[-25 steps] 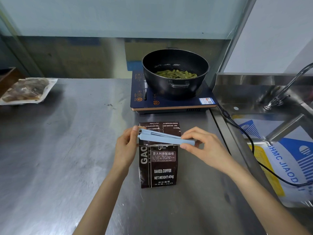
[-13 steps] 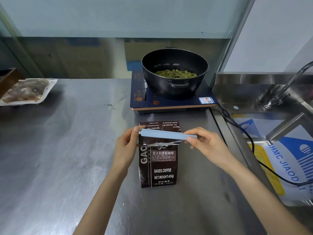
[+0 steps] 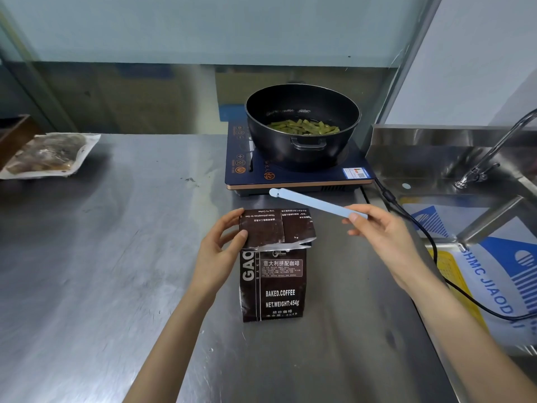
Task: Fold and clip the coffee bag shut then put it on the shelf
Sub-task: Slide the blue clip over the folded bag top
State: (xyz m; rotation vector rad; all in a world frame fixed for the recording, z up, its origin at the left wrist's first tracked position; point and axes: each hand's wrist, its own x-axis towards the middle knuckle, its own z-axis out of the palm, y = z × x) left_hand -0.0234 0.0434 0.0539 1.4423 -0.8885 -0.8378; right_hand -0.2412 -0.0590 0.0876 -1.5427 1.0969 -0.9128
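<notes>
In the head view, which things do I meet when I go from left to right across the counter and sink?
Food packet → left hand → coffee bag → right hand → faucet.

Both hands in pinch grip

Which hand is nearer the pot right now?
Right. The right hand holds the blue clip, whose far end reaches toward the cooker under the pot. The left hand sits lower left, pinching the coffee bag at its folded top.
</notes>
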